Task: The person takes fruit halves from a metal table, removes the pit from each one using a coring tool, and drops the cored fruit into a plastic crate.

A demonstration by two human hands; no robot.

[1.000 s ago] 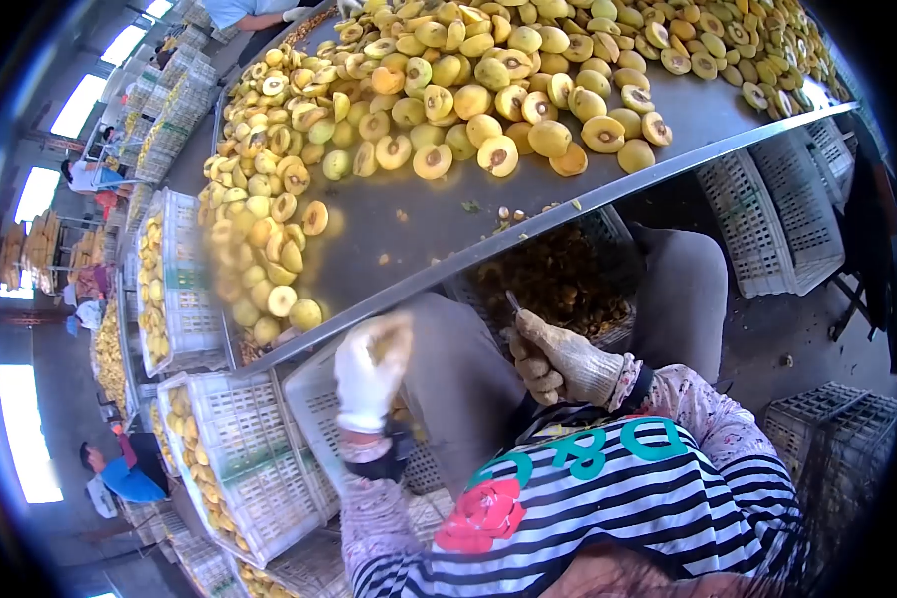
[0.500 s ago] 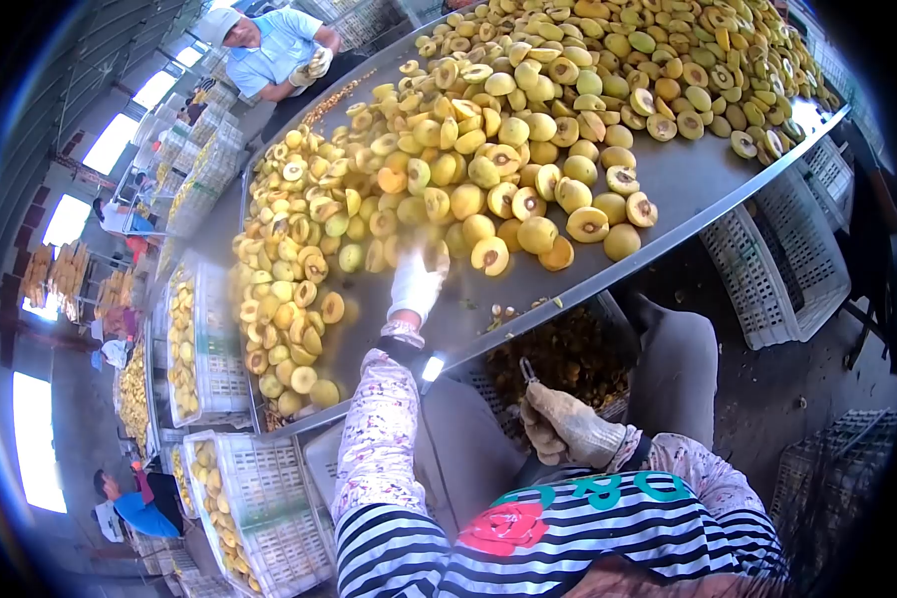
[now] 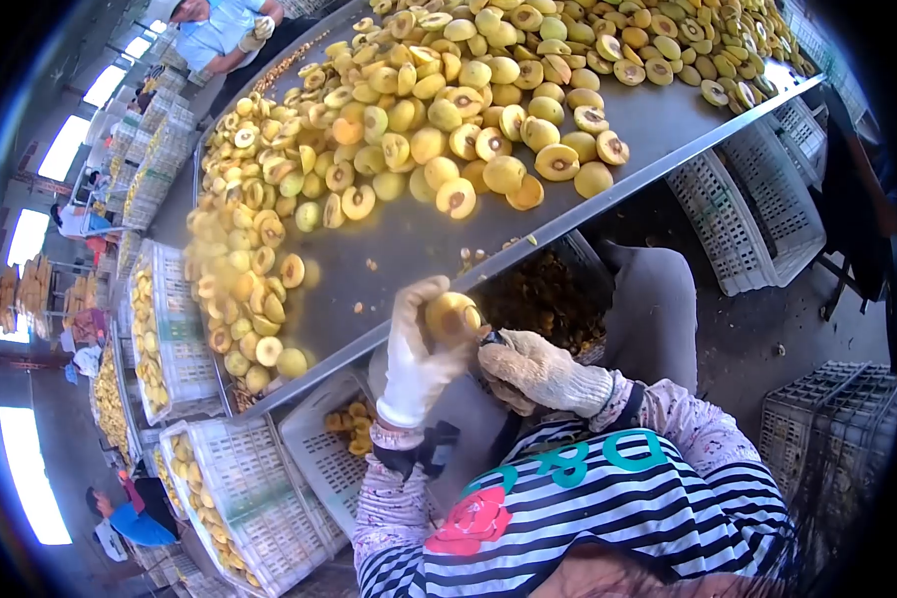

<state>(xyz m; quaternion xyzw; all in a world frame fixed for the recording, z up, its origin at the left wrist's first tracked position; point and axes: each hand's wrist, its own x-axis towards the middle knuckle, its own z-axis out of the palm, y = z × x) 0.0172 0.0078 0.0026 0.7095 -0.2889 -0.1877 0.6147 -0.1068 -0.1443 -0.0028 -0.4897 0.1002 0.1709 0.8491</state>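
Observation:
My left hand [image 3: 415,351], in a white glove, is closed around a yellow peach half [image 3: 452,317] just past the table's near edge, its cut face and brown centre showing. Beside it, my right hand [image 3: 546,371], in a beige knitted glove, grips a small pitting tool [image 3: 492,339]. Only a dark part of the tool shows; its tip is by the fruit and cannot be made out. In front of both hands, a large heap of halved yellow peaches [image 3: 429,110] covers much of the metal table [image 3: 409,251].
A crate of dark scraps [image 3: 543,304] stands below the table edge, between my knees. On the left are a white crate [image 3: 319,439] with some fruit pieces and other full crates [image 3: 259,488]. Stacked crates [image 3: 728,219] stand right. A co-worker [image 3: 219,35] sits across the table.
My left hand has come back from the heap to my right hand, now with a peach half in it. My right hand has risen slightly to meet it. The view has shifted a little.

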